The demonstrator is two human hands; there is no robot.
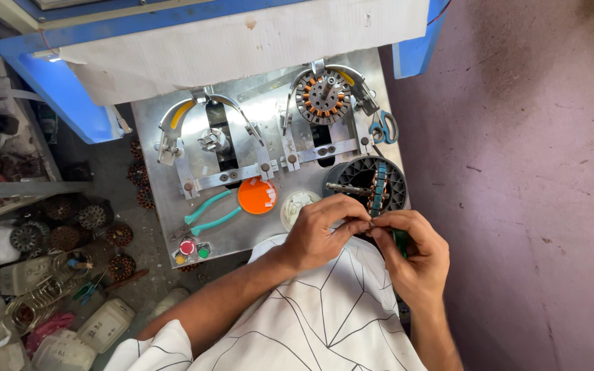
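Left hand (326, 230) and right hand (410, 255), fingers closed, pinch a wound stator (378, 192) standing on edge, its length running away from the person.

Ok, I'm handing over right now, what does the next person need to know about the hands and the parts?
Left hand: pinching something small at the stator's edge; too small to identify.
Right hand: fingertips meeting the left, a green-handled tool in its grip.
Black stator: at the plate's right front corner, only a few slots fitted; most are bare.
Wound stator: sits in the right fixture.
Left fixture: holds no stator.
Teal pliers, orange dish and scissors lie on the metal plate.
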